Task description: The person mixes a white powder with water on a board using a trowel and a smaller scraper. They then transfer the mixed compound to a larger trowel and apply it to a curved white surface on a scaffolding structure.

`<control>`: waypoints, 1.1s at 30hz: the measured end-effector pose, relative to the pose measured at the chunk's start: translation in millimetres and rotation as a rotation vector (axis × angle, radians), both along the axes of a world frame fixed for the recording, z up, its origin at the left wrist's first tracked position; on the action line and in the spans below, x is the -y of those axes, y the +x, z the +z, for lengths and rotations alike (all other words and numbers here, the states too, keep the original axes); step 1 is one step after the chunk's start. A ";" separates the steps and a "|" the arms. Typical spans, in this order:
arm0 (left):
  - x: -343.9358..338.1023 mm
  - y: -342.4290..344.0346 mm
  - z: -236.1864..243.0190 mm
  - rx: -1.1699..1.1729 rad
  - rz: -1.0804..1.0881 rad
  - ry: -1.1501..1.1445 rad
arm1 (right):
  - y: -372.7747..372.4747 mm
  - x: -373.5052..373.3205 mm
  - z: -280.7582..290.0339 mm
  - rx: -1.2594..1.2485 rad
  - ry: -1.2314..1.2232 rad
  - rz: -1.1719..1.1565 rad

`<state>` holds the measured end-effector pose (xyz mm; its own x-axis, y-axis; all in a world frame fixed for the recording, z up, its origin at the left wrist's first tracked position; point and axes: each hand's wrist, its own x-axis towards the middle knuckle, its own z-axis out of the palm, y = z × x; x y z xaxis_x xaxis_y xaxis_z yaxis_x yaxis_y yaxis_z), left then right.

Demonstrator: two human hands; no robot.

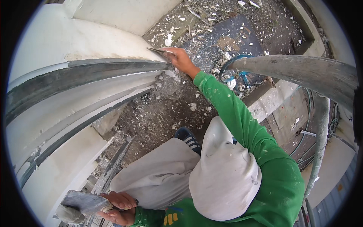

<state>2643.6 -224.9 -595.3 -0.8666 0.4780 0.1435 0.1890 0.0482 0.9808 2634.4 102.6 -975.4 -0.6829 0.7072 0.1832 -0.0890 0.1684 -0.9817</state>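
My right hand (177, 58), at the end of a green sleeve, is closed on a thin metal putty knife (159, 51), its blade against the edge of the white wall (106, 41) just above a dark grey horizontal moulding (94, 66). At the lower left, my left hand (119, 208) grips a wide metal spatula (83, 200), with a pale grey lump of compound (70, 214) at its far end. My white-clad leg (151, 170) and a striped dark shoe (185, 137) show below.
Scaffold tubes (287, 70) run along the right, with a blue strap (227, 72) on the upper one and cables (310, 113) beyond. Debris-strewn ground holds a dark sheet (242, 34). A concrete kerb (314, 43) edges it. A metal rail (117, 159) stands at lower left.
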 end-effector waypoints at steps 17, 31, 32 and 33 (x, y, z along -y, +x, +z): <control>-17.4 3.5 3.1 0.116 -0.066 -0.099 | 31.8 -11.8 52.5 0.081 0.049 -0.196; -52.6 -19.5 1.6 0.277 -0.151 -0.237 | 129.3 -11.6 329.7 -0.116 0.975 -0.125; -54.9 -19.2 -0.1 0.267 -0.155 -0.250 | 132.1 -6.7 333.8 -0.090 1.118 -0.137; -57.2 -19.0 -1.6 0.261 -0.166 -0.252 | 133.5 -3.9 337.3 -0.087 1.270 -0.166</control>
<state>2624.7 -167.7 -596.9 -0.7665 0.6067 -0.2107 -0.0397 0.2828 0.9584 2767.8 106.5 -638.1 -0.5557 0.0797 0.8276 -0.0325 0.9926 -0.1174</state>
